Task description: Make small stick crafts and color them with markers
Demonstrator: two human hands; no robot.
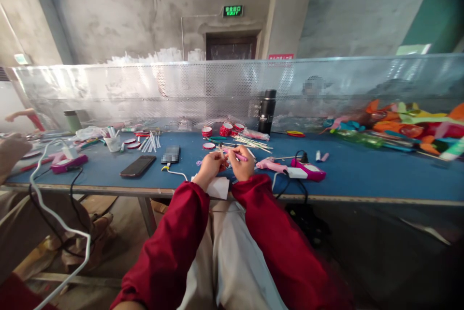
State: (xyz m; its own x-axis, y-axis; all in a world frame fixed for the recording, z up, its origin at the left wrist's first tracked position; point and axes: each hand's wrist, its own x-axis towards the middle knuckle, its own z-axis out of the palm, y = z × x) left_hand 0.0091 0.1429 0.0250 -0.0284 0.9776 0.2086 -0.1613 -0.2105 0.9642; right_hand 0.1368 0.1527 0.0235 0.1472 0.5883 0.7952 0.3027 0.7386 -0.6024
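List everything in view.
Table: 1, blue, centre
Pen: 1, pink, right hand
Paper: some, white, centre
Devices: 2, black, left
Rolls: several, red, back
Sticks: many, pale, tabletop
Flask: 1, black, back
Cup: 1, white, left
Boxes: 2, purple, both sides
Pile: 1, multicoloured, right
Clutter: uncounted, mixed, tabletop
Screen: 1, silver, back
Exit sign: 1, green, wall
Door: 1, dark, wall
Others' hands: 2, bare, left
Left hand: 1, bare, centre
Right hand: 1, bare, centre
Sleeves: 2, red, foreground
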